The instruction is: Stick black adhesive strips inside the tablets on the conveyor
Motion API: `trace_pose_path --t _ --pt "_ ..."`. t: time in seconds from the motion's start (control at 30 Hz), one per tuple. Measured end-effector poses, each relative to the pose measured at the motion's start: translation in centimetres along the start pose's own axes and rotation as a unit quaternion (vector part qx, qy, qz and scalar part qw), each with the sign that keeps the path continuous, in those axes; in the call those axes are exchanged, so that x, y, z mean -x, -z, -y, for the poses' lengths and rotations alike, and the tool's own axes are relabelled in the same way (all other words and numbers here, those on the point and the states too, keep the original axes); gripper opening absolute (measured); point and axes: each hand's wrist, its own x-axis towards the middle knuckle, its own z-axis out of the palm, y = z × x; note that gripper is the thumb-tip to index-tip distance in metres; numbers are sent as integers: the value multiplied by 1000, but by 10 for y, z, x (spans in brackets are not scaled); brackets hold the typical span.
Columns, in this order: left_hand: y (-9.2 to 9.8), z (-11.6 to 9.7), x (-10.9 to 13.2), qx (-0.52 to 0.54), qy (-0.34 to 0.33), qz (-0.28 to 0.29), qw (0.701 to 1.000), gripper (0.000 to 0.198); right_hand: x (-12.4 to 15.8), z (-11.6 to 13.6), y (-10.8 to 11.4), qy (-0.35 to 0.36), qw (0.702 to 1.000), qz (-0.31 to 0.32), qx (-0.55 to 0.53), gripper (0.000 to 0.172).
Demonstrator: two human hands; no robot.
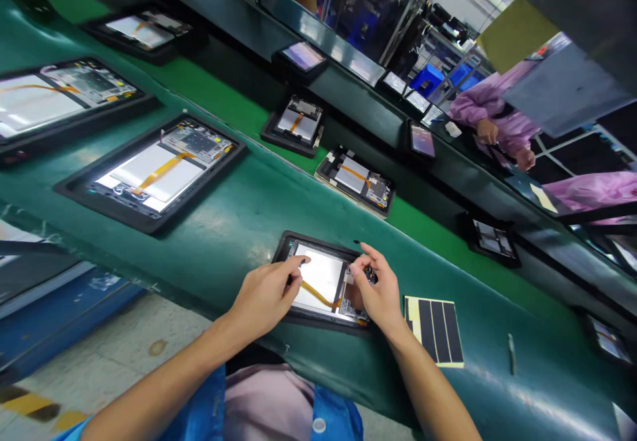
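Observation:
In front of me an opened tablet [318,270] lies in a black tray, its pale battery, orange ribbon cable and circuit board exposed. My left hand [266,295] is over its left end, thumb and index finger pinched at a small black piece [302,263]. Over the circuit-board end is my right hand [379,290], fingers curled, with a tiny black piece [357,242] at the index fingertip. What these pieces are is too small to tell. Right of the tray lies a pale yellow sheet with black strips [440,331].
More opened tablets in trays lie to the left [164,169] and on the green conveyor belt [229,99]. One tablet [358,179] rests on the belt just beyond. Across the line, a co-worker's pink sleeves [490,96] and hands show. A small grey stick-like thing [511,355] lies at right.

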Motion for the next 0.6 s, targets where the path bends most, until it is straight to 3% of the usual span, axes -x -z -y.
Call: trace_pose_path --t 0.33,0.6 --pt "-1 -4 -4 -19 -9 -45 999 30 8 -2 -2 31 999 18 22 31" --pt "-8 -3 -13 -65 -54 -74 994 35 5 0 4 59 997 25 39 29"
